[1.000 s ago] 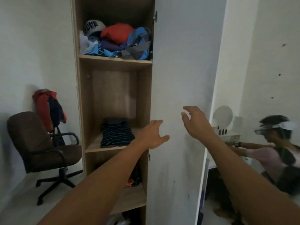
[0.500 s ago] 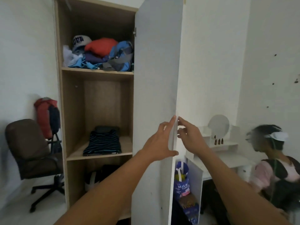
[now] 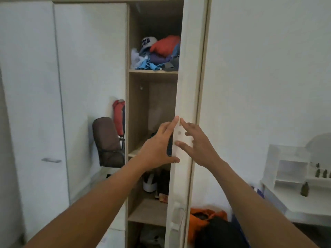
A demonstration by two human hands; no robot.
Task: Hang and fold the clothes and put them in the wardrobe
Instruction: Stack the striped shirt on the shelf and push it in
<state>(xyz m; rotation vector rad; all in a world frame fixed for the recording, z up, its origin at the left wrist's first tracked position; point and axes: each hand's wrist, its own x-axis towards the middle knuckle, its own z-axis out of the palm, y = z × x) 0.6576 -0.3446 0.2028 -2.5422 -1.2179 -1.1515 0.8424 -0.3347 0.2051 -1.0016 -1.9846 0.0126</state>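
Note:
The wardrobe's open compartment shows wooden shelves. A heap of clothes with a cap lies on the top shelf. The white door stands almost edge-on to me. My left hand lies flat along the inner side of the door's free edge, fingers straight, thumb touching the edge below. My right hand touches the outer side with spread fingers. A dark striped folded garment on the middle shelf shows only as a sliver behind my left hand.
Closed white wardrobe doors with a handle fill the left. A brown office chair and a red garment stand behind. A white dressing table with small bottles is at right. An orange bag and a person's head are low down.
Both hands went from hovering in front of the door to its free edge. The door has gone from showing its broad face to almost edge-on, and the opening looks narrower.

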